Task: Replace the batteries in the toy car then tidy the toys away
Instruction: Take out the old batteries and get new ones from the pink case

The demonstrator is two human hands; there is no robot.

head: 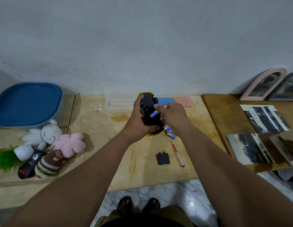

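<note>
In both hands [139,115], upturned toy car [148,110]

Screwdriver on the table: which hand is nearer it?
Right. The right hand works a battery into the toy car above the screwdriver; the left hand, gripping the car, is farther left.

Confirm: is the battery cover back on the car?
No, the black battery cover lies on the table beside the screwdriver.

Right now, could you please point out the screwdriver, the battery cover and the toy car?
screwdriver [177,154]: head view, on its clear handle.
battery cover [162,159]: head view, centre of the black panel.
toy car [148,102]: head view, on its black underside.
</note>
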